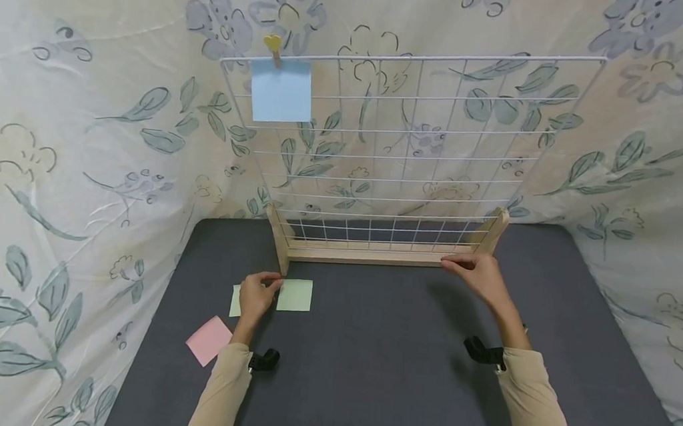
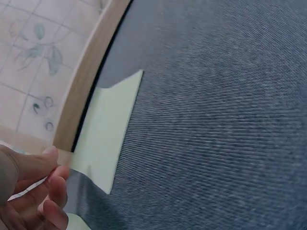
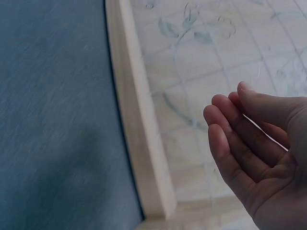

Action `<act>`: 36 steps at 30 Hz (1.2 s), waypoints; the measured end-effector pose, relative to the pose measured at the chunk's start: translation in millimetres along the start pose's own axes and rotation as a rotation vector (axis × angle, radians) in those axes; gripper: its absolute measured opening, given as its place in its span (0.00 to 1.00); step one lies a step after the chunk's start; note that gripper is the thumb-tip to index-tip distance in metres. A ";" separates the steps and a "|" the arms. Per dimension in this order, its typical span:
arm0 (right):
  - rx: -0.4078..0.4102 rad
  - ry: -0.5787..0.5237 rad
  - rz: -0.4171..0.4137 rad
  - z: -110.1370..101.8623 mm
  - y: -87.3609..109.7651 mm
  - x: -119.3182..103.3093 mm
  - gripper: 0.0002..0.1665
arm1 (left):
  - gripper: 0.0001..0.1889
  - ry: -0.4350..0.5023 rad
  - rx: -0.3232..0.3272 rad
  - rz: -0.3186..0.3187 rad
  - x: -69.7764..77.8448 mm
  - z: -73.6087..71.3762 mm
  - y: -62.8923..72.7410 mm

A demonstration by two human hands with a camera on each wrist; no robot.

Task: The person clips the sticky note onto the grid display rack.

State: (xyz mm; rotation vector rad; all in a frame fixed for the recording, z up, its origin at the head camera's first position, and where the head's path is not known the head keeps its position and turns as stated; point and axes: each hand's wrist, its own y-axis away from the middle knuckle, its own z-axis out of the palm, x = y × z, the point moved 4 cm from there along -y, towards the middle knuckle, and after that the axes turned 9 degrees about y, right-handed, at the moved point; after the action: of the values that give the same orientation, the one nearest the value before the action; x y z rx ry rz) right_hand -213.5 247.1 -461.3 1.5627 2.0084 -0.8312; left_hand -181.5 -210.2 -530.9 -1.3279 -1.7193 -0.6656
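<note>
My left hand [image 1: 256, 297] is above the left part of the table, thumb and index fingertips close together beside a corner of a green sticky note [image 1: 295, 295]. Nothing shows between those fingertips in the left wrist view, where the green note lies on the table. A second green sticky note [image 1: 235, 300] is partly hidden under this hand. A pink sticky note [image 1: 209, 341] lies nearer me, close to the forearm. My right hand [image 1: 481, 275] is in front of the wooden base's right end. Its fingers are loosely bent with no object in them, as the right wrist view shows.
Behind the hands stands a white wire grid [image 1: 408, 134] on a wooden base [image 1: 368, 256]. A blue sheet [image 1: 281, 91] hangs at its top left from a clothespin with a yellow heart [image 1: 273, 43]. Floral cloth [image 1: 114, 121] surrounds the dark table [image 1: 365, 375].
</note>
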 end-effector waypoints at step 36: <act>0.277 0.258 0.427 -51.2 136.2 120.6 0.18 | 0.03 -0.065 0.062 -0.034 -7.2 16.7 5.6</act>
State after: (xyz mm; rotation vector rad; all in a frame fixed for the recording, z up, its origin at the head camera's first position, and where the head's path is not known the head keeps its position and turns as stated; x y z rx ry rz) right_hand -111.2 389.8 -531.3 2.2544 1.6682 -0.7890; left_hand -180.5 -198.6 -546.0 -1.2925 -1.8035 -0.5892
